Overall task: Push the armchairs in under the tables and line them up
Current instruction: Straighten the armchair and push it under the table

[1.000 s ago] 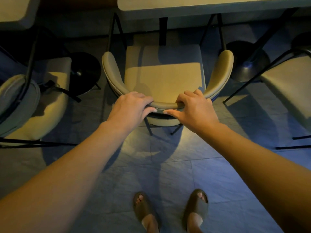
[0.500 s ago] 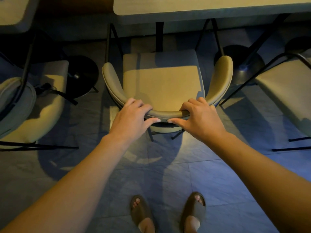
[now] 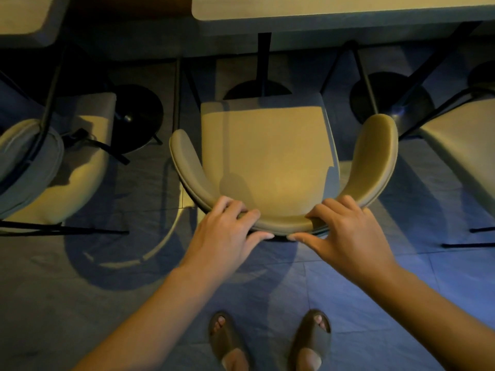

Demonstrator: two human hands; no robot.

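An armchair [image 3: 267, 153] upholstered in smooth beige fabric, with a squarish flat seat and a curved, padded backrest that wraps forward into two rounded arm ends, is seen directly ahead of both hands. Its backrest is gripped at the middle of the curve: the left hand [image 3: 222, 236] is curled over the top edge with the thumb stretched along the outer face, and the right hand [image 3: 345, 234] is set likewise just beside it. The seat's far edge lies just short of a pale, round-cornered table [image 3: 348, 9], carried on a thin black post and a dark disc base. To the left of the left hand a second cushioned armchair [image 3: 67, 167] on a black metal frame is seen; right of the right hand, a third [image 3: 460, 145]. Below the hands, grey matte floor tiles [image 3: 348, 290] and two dark slide sandals [image 3: 227, 341] are visible.
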